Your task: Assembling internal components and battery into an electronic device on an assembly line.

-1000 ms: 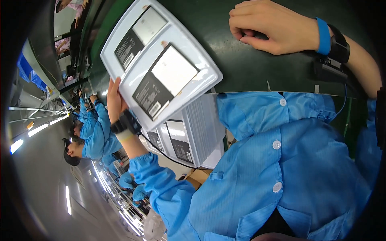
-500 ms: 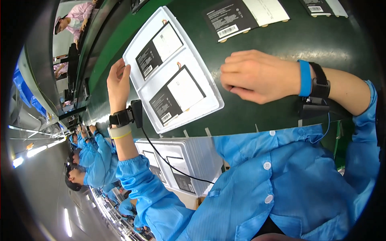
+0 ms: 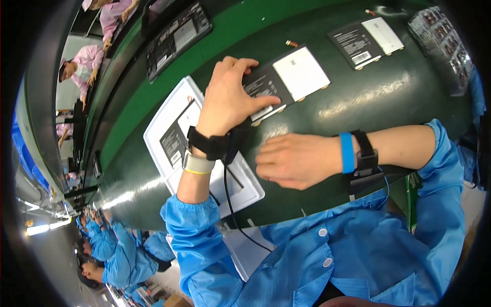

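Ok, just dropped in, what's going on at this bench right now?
A person in a blue coat works at a dark green belt. Their left hand lies flat on a black-and-white flat module on the belt, fingers over its dark half. The right hand rests palm down on the belt, holding nothing. A white tray with one similar module lies under the left forearm, and another module sits further along the belt. Other workers sit along the line.
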`<control>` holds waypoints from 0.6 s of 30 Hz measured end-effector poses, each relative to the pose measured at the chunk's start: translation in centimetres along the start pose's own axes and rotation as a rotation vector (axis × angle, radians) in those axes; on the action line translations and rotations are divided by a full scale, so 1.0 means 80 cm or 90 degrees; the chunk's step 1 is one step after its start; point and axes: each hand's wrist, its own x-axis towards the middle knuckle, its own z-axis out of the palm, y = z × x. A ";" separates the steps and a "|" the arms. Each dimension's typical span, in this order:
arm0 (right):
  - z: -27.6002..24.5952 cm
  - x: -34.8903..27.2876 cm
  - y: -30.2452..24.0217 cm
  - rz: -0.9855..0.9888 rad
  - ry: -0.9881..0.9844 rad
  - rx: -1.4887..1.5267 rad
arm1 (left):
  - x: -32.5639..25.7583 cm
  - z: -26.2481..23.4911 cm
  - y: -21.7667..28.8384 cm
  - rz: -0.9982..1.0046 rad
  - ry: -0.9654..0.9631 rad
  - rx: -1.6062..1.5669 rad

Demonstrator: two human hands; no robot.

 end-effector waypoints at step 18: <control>-0.016 0.002 0.001 0.006 0.029 0.078 | 0.024 0.033 0.005 -0.013 0.101 -0.133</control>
